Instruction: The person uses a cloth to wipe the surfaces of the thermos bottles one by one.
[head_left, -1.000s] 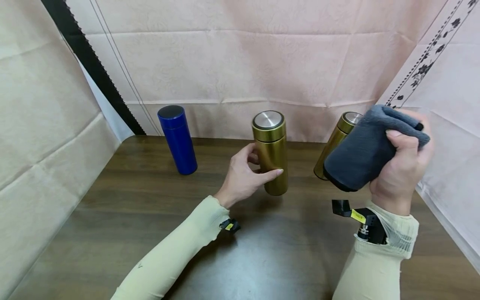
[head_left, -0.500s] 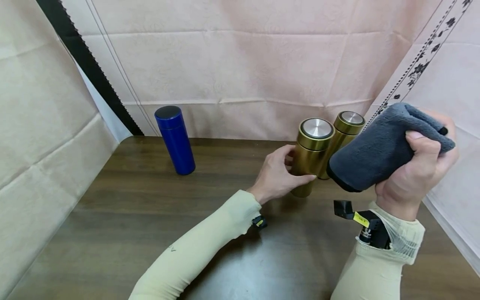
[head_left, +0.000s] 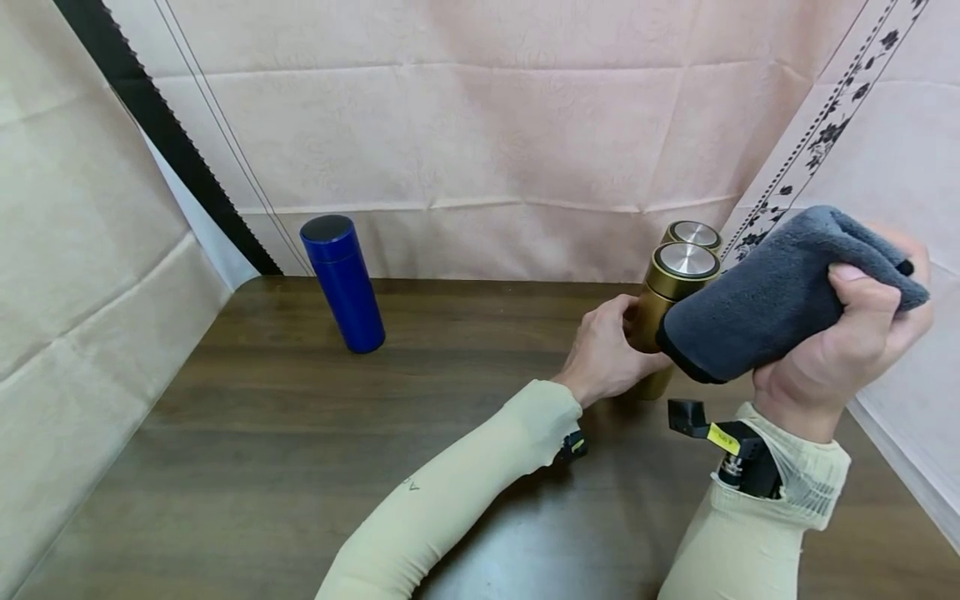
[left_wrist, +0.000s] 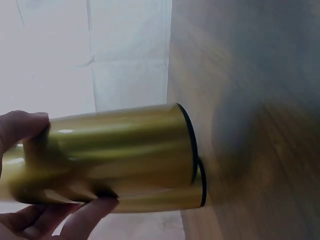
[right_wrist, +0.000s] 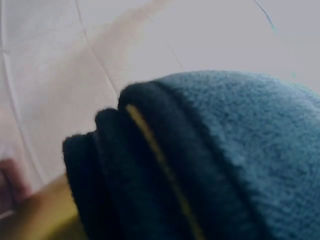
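My left hand [head_left: 609, 350] grips a gold thermos [head_left: 654, 321] with a brushed-metal lid top, thumb on the near side. In the left wrist view that thermos [left_wrist: 125, 150] lies sideways across the picture, its dark-rimmed base over the wood. Just behind it stands a second gold thermos [head_left: 692, 234], mostly hidden in the head view. A folded grey-blue towel [head_left: 765, 308] is pinched in my right hand [head_left: 832, 358], raised at the right. The towel's end overlaps the held thermos in the head view. Its layered dark edges and yellow strip [right_wrist: 155, 145] show in the right wrist view.
A blue thermos [head_left: 345, 287] with a dark lid top stands at the back left of the brown wooden table [head_left: 300, 467]. Pale cloth [head_left: 487, 133] hangs behind the table's back edge and along both sides. Black camera mounts sit on both wrists.
My left hand has carried the gold thermos from the middle to the right, now in front of the other gold one. The right hand with the towel has shifted slightly right.
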